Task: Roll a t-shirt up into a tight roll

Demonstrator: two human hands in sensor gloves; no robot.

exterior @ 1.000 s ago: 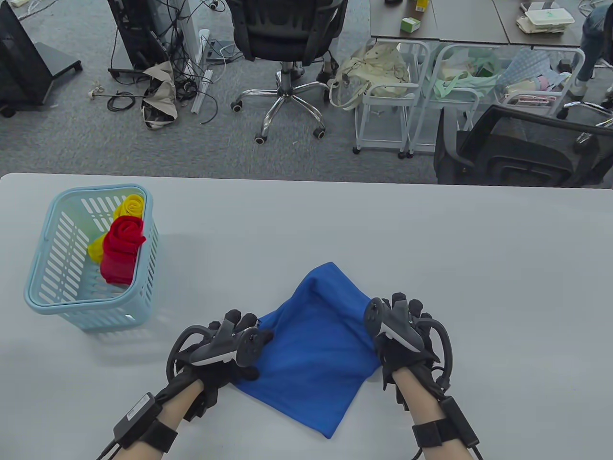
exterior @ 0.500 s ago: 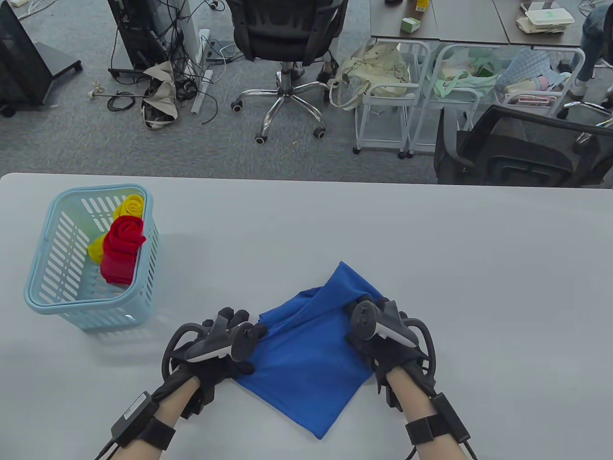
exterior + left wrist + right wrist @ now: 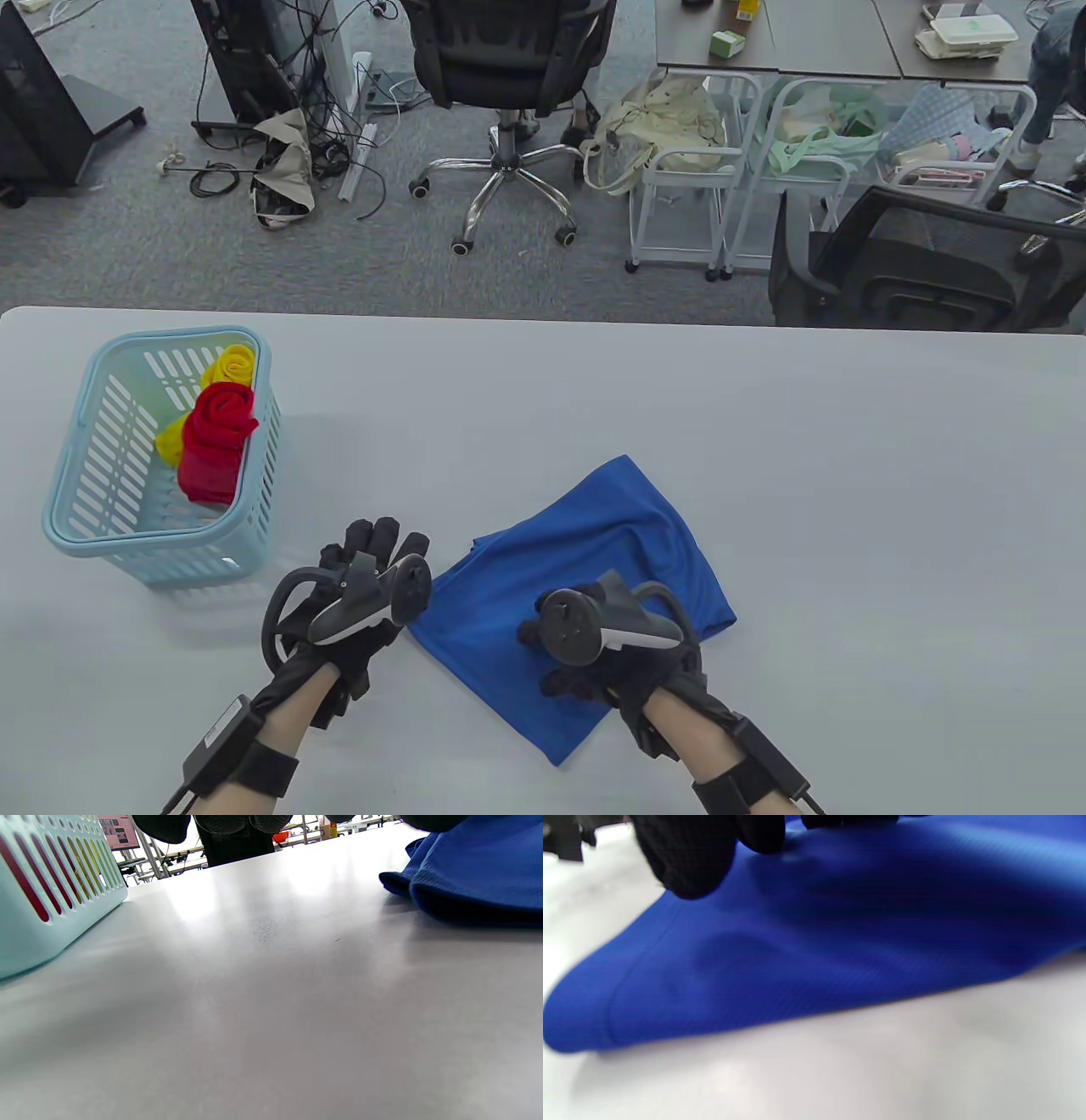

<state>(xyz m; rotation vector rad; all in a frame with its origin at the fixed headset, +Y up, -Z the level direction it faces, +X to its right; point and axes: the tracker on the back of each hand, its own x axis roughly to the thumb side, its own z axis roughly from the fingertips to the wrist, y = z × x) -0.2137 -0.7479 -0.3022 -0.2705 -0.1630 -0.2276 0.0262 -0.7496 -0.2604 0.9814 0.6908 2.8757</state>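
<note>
The blue t-shirt (image 3: pixel 585 552) lies folded on the grey table (image 3: pixel 848 509), near the front edge. My right hand (image 3: pixel 551 654) rests on the shirt's near half with its fingers pointing left. In the right wrist view its fingertips (image 3: pixel 763 832) touch the cloth (image 3: pixel 840 942) and grip no fold. My left hand (image 3: pixel 373 548) is just off the shirt's left edge, over bare table, fingers spread and holding nothing. In the left wrist view the shirt's folded edge (image 3: pixel 475 878) is at the upper right and the fingers (image 3: pixel 237 821) hang free.
A light blue plastic basket (image 3: pixel 68 509) stands at the left of the table and holds a red roll (image 3: pixel 216 433) and a yellow roll (image 3: pixel 229 365). Its wall shows in the left wrist view (image 3: pixel 42 899). Office chairs and carts stand beyond the table's far edge.
My right hand has carried the shirt's right side over to the left and come down onto the cloth. My left hand has let go of the left edge and moved off it, fingers spreading.
</note>
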